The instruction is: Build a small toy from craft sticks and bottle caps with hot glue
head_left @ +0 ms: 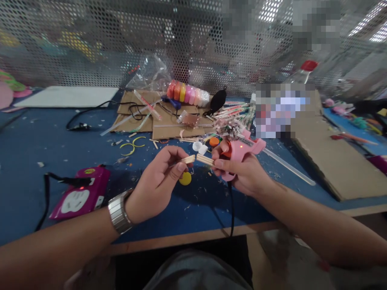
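My left hand [159, 183] pinches a short bundle of thin wooden sticks [189, 159] between thumb and fingers. My right hand [249, 173] is wrapped round a pink hot glue gun [240, 150] with a small light glowing on its side. Its thumb and finger also grip a second short stick bundle [204, 160]. The two bundles point at each other, their ends close together over the table; whether they touch I cannot tell. A black cord [232, 209] hangs from the glue gun. Just below the left bundle lies a yellow round cap [185, 178].
On the blue table [187, 213] a purple power strip [83, 191] lies left. Behind my hands are cardboard pieces [178, 132], colourful clay tubs [189, 93], white caps [198, 146] and scraps. A clear glue stick [290, 167] and large cardboard [335, 161] lie right. Perforated metal [121, 36] stands behind.
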Tool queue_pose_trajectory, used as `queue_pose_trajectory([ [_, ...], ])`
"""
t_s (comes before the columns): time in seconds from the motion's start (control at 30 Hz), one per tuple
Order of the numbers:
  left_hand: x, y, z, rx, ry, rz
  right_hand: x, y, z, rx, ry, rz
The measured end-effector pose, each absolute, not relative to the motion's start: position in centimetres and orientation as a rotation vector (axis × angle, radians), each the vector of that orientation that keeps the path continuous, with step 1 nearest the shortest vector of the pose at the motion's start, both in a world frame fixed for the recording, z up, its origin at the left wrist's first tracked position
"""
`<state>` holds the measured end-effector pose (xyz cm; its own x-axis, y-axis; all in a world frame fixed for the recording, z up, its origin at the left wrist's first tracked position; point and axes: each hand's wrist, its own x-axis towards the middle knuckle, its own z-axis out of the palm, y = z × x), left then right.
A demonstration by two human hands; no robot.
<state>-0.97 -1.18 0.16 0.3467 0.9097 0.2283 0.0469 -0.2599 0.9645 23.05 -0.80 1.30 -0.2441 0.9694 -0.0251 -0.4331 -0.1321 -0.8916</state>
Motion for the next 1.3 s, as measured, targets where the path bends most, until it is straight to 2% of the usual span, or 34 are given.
queue_pose_trajectory([
  [1.3,-0.69,-1.48,0.53,1.560,0.759,1.107,23.46,-1.36,1.99,-0.731,-1.116,1.666],
])
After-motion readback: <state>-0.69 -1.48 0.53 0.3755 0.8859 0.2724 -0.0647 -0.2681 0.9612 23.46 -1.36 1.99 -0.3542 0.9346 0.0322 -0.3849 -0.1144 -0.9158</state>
